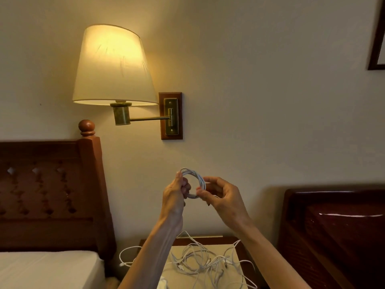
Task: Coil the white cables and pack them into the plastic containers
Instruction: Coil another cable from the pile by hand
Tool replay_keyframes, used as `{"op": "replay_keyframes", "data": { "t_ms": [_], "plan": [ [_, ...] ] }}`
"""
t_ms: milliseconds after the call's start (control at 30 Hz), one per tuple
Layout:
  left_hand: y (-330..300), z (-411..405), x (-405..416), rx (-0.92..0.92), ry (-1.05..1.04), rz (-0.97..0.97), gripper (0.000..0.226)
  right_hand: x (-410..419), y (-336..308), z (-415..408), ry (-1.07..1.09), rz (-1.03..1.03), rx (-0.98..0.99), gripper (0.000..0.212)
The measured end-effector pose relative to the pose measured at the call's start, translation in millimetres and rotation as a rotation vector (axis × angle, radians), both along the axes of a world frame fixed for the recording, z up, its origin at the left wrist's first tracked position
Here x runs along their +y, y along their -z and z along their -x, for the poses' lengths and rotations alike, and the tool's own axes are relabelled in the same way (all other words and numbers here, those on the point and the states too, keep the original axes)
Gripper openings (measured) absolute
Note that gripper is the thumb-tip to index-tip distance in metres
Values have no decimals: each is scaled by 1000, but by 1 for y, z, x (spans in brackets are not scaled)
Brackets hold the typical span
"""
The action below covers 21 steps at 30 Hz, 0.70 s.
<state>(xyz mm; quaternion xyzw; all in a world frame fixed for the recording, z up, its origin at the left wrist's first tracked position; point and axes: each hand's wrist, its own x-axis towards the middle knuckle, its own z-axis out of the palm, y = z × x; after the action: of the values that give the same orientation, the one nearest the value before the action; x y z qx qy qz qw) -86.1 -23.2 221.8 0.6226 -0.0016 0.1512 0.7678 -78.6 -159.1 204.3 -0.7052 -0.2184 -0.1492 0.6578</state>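
A white cable wound into a small coil (pixel 198 178) is held up in front of the wall at chest height. My left hand (pixel 176 195) grips the coil's left side with curled fingers. My right hand (pixel 223 195) pinches the coil's lower right side between thumb and fingers. Below, a tangled heap of loose white cables (pixel 206 261) lies on the bedside table (pixel 233 240), with one loop hanging off its left edge. No plastic container can be made out in view.
A lit wall lamp (pixel 113 65) hangs above on a brass arm. A wooden bed headboard (pixel 52 190) and white mattress (pixel 48 270) are at the left. Dark glossy wooden furniture (pixel 337 230) stands at the right. A picture frame corner (pixel 376 38) is top right.
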Motion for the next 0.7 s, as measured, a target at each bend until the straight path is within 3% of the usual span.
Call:
{"op": "replay_keyframes", "data": {
  "t_ms": [67, 167, 267, 333, 500, 700],
  "plan": [
    [12, 2, 2, 27, 52, -55, 43, -1, 7, 0, 93, -45, 0, 16],
    [37, 5, 11, 145, 158, -192, 39, -12, 21, -2, 166, -23, 28, 16],
    [63, 13, 20, 205, 164, -271, 18, -30, 42, -3, 196, 154, 74, 20],
    [82, 17, 21, 180, 150, -297, 20, -40, 63, -1, 165, 291, 150, 16],
    [138, 36, -4, 63, 238, -638, 7, -67, 118, 17, 93, 602, 256, 16],
    [230, 66, -41, 139, 305, -941, 8, -107, 202, 47, -15, 847, 456, 16]
  ]
}}
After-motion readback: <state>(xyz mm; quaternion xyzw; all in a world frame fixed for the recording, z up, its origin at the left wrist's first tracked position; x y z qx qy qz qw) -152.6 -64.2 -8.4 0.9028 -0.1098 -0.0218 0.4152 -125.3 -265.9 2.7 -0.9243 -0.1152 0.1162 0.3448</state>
